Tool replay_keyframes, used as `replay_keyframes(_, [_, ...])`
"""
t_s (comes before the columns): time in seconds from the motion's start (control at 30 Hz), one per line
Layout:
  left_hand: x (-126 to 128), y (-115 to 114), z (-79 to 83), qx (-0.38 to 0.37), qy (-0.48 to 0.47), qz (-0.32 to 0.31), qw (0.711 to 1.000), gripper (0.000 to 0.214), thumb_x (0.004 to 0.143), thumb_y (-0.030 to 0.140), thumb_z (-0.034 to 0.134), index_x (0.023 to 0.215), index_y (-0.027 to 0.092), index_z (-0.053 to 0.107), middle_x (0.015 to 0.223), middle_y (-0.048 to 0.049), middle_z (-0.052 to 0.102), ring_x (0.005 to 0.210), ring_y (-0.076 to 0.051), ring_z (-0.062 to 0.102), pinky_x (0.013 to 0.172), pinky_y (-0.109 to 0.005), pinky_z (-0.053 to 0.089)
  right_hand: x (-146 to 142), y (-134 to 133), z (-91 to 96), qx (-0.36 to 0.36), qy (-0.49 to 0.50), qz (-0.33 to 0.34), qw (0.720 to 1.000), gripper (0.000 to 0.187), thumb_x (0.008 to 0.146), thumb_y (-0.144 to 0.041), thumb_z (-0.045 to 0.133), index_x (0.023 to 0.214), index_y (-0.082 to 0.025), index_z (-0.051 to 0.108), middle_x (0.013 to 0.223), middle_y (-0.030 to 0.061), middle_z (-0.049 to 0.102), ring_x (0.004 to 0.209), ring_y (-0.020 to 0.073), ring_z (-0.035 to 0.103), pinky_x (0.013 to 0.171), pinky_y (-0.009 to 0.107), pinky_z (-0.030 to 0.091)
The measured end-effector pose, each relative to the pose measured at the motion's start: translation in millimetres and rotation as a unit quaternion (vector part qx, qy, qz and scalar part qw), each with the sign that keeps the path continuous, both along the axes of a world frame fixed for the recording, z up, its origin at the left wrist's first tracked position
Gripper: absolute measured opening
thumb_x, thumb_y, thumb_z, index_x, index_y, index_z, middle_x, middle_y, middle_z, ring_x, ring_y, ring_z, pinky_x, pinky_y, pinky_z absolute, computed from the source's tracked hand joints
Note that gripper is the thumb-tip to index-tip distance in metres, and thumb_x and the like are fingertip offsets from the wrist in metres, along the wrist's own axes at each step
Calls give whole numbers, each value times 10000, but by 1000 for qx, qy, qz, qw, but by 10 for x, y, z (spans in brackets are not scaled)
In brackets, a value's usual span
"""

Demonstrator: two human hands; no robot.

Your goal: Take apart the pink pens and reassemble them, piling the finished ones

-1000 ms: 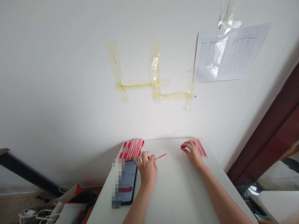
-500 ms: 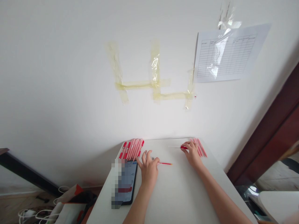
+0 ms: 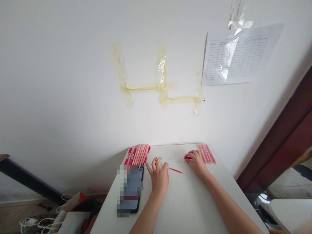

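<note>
My left hand [image 3: 159, 175] rests on the white table [image 3: 185, 204] and pinches a thin red pen refill [image 3: 175, 170] that points to the right. My right hand [image 3: 197, 161] is closed on a clear pen barrel with a red end [image 3: 187, 158], a little apart from the refill's tip. A row of pink-red pens [image 3: 138, 155] lies at the table's back left, just beyond my left hand. A smaller group of pink pens [image 3: 207, 153] lies at the back right, beside my right hand.
A phone [image 3: 133, 191] lies on the table left of my left hand. The table stands against a white wall with tape strips [image 3: 162, 91] and a taped paper form [image 3: 239, 55]. Cables and bags [image 3: 60, 217] lie on the floor at left; a dark wooden frame [image 3: 287, 136] stands at right.
One second ago the refill was inside the barrel, stretched between both hands. It has been pulled out; my left hand keeps the refill, my right the barrel, and both hands have shifted slightly nearer.
</note>
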State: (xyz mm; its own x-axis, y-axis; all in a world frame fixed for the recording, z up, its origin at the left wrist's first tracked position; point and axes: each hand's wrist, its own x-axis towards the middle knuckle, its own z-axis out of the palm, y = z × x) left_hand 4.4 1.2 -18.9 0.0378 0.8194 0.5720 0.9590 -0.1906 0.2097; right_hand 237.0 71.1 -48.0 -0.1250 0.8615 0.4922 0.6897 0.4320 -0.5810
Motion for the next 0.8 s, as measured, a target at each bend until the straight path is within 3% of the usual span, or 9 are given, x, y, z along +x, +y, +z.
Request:
replay_keyframes(0.17, [68,-69,-49,-27,-14,-112,993,269,856,173,618,1023,340,747,1336,-61,551,1356,-310,422,1180,-756,187,-16,-2,8,3,2,-5,1000,137,893,-279,619,922,-255,750,1029,110,636,1101,314,525,983,501,489])
replay_keyframes(0.27, [105,-76,-79,-43,-9,-147,988,286,852,153,610,963,371,758,1353,-39,551,1351,-300,423,1171,-784,154,-16,2,4,2,7,-6,1000,138,888,-284,622,925,-256,752,1024,110,635,1096,312,535,983,504,493])
replay_keyframes(0.43, [102,-54,-82,-37,-19,-130,991,261,829,109,605,800,322,754,1344,-32,569,1372,-307,411,1175,-791,131,-10,0,9,-1,12,-10,1000,143,887,-287,618,937,-255,748,1034,109,634,1102,309,530,991,500,490])
replay_keyframes(0.8, [64,-12,-48,-23,-21,-89,996,304,807,43,572,733,286,739,1292,-50,606,1343,-301,454,1172,-785,158,-9,-8,18,2,19,-11,1000,151,898,-287,602,917,-250,748,1031,114,641,1101,314,539,983,506,491])
